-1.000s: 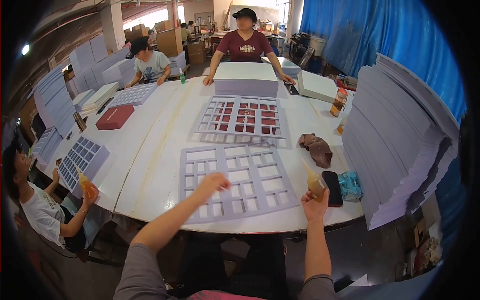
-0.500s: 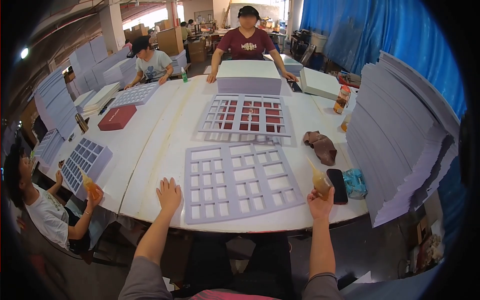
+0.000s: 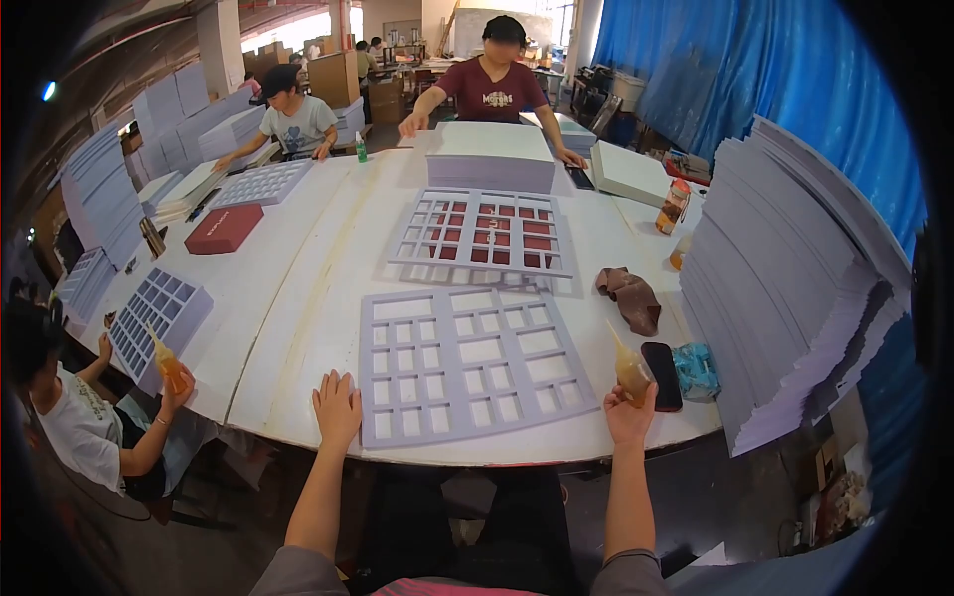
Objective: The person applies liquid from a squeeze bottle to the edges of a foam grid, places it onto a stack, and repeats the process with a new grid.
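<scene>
My left hand [image 3: 338, 409] lies palm down on the white table, its fingers stretched out, close beside the left edge of a lavender foam grid panel [image 3: 449, 370]. The panel lies flat in front of me, with rectangular cut-outs in three columns. In my right hand [image 3: 629, 415] is a squeeze bottle [image 3: 633, 375] of amber liquid, its long thin nozzle pointing up and slightly left. The bottle is at the panel's right side. Beyond the panel, a second grid panel [image 3: 480, 195] rests raised over something dark red, partly hidden.
A phone [image 3: 662, 375], a blue packet [image 3: 696, 370] and a brown cloth [image 3: 629, 300] lie to the right, before a tall stack of foam sheets [image 3: 785, 298]. Across stands a person behind stacked sheets [image 3: 490, 171]. Two others sit leftward, near a red box [image 3: 225, 229].
My left hand has shifted right, closer to the panel's edge, with its fingers less spread. The person across has lifted one hand from the stack and moved it to the left.
</scene>
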Available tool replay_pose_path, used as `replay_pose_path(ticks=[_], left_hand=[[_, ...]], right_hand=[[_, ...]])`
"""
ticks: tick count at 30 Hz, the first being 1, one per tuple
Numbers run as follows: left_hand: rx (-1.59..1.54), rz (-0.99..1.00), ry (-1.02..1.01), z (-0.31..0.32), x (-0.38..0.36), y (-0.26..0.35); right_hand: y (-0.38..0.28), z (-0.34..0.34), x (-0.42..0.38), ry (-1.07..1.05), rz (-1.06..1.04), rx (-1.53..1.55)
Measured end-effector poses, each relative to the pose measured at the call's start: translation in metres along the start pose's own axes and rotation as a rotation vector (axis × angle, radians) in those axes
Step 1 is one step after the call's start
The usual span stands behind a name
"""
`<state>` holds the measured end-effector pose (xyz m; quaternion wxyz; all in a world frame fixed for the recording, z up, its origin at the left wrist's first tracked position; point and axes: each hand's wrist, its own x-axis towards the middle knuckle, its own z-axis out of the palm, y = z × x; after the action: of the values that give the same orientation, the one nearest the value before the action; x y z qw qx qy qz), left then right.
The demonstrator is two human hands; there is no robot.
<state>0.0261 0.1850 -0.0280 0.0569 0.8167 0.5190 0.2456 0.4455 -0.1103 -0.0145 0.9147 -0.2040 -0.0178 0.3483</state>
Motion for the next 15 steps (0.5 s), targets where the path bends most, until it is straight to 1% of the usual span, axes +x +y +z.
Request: replay_pose_path(ticks=[7, 15], left_hand=[[-0.001, 0.021, 0.023, 0.0009, -0.0025, -0.0013], [0.005, 0.014, 0.027, 0.0014, -0.0025, -0.0006]], right_hand=[[0.0003, 0.0015, -0.0003, 0.057, 0.008, -0.003], [0.0002, -0.0045, 0.0025, 0.032, -0.005, -0.009]])
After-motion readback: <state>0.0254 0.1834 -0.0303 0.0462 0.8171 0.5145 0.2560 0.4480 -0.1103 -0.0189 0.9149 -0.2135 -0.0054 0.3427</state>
